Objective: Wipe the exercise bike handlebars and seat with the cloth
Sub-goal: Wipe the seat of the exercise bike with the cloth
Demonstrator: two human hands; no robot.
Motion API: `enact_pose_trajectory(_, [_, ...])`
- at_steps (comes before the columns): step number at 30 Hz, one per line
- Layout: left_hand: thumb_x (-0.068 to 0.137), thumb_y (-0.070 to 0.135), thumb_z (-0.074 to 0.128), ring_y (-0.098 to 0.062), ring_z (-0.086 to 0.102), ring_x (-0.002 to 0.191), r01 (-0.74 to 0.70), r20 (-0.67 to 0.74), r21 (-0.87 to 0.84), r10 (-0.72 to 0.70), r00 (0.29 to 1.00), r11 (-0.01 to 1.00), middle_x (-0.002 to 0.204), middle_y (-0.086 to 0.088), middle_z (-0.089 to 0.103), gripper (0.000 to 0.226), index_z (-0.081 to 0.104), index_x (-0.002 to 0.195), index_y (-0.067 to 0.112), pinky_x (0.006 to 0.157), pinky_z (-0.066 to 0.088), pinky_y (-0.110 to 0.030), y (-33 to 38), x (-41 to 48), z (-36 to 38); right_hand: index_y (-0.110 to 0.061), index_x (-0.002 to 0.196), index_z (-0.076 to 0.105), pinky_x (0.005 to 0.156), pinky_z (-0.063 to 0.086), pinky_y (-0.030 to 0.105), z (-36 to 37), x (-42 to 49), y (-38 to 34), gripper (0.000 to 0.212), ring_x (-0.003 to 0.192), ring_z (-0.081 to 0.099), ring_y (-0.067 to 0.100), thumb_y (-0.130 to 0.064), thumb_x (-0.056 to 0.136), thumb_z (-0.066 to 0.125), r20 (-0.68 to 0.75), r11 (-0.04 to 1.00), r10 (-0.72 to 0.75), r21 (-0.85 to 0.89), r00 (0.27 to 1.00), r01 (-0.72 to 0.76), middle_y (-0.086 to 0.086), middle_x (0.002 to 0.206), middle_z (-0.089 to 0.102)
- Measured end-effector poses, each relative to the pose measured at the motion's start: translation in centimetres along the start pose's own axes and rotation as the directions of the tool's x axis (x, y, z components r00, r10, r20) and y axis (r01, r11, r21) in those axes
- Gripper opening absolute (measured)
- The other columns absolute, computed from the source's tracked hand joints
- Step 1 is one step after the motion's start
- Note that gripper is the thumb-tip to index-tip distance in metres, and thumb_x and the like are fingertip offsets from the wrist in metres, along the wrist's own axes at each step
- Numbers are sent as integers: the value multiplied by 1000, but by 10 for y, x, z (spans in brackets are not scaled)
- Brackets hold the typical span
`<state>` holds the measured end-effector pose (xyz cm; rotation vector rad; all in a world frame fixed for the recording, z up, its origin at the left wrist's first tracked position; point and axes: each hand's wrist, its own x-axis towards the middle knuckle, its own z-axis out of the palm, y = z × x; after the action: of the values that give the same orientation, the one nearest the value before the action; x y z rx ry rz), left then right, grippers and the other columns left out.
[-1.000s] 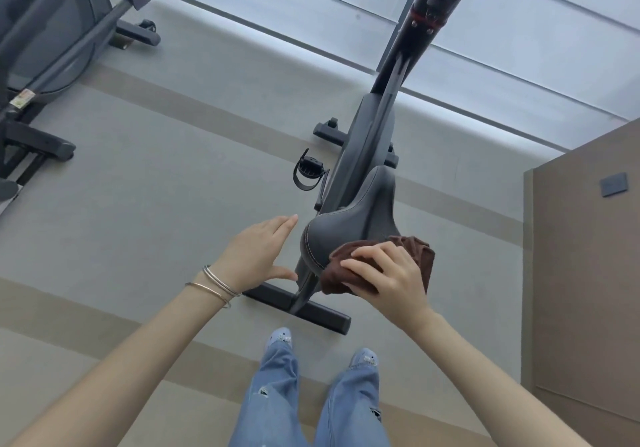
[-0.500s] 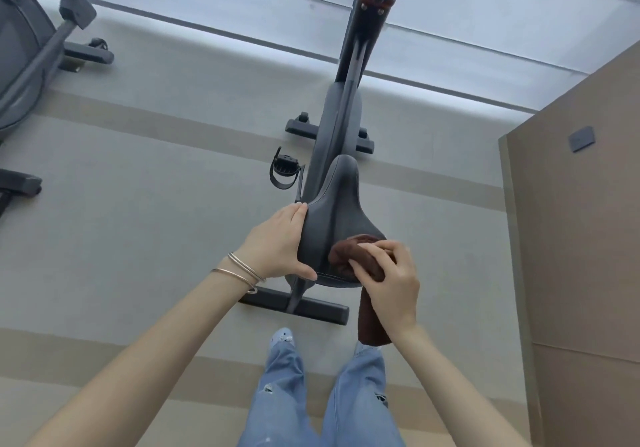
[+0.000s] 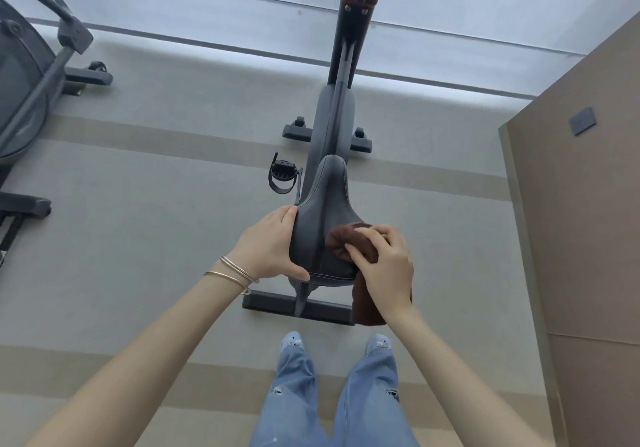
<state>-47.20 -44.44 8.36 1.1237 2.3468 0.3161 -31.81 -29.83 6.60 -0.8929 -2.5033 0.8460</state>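
While the left hand (image 3: pixel 268 247) grips the saddle (image 3: pixel 323 228) edge, cloth meets seat.
Right hand (image 3: pixel 386 268), fingers curled, presses the bunched brown cloth (image 3: pixel 341 244) on the saddle's rear right.

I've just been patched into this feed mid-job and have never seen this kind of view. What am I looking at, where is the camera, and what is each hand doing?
The single picture comes from a camera worn on the person's head, looking down past their arms, so their jeans and shoes show at the bottom. No robot is involved, just two bare hands. The dark shape in the middle is the exercise bike's seat, seen from behind and above, with its frame running away from you and a pedal to its left. The left hand, with bangles on the wrist, grips the seat's left edge. The right hand presses a brown cloth onto the seat's rear right part; the cloth's loose end hangs below. The handlebars are out of view. Another machine stands on the left.
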Motion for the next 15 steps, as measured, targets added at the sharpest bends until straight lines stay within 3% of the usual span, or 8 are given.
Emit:
enact_pose_trajectory(5, [48, 56, 81, -18, 38, 128, 3, -10, -31, -3, 1000, 1000, 143, 0, 36, 119, 24, 142, 11, 96, 46, -40, -2, -1, 1, -29, 103, 66, 71, 41, 29, 13, 71, -17, 23, 96, 57, 23, -39, 82, 66, 157, 998, 11, -67, 988, -1, -1, 100, 60])
enact_pose_trajectory(9, [49, 58, 80, -19, 38, 129, -10, -23, -9, 9, 1000, 1000, 144, 1, 35, 119, 23, 143, 12, 95, 46, -38, -3, -1, 2, -29, 106, 65, 69, 36, 26, 13, 63, -16, 25, 95, 57, 23, -40, 84, 63, 115, 996, 10, -92, 993, 1, -1, 100, 60])
enact_pose_trajectory(15, [58, 70, 68, -17, 25, 139, -60, -45, 99, 65, 997, 993, 154, 0, 21, 121, 12, 147, 11, 102, 40, -37, -11, -5, 7, -25, 101, 68, 71, 51, 34, -10, -7, 1, 22, 93, 57, 21, -32, 80, 70, 50, 994, -76, -79, 996, 80, -3, 101, 60])
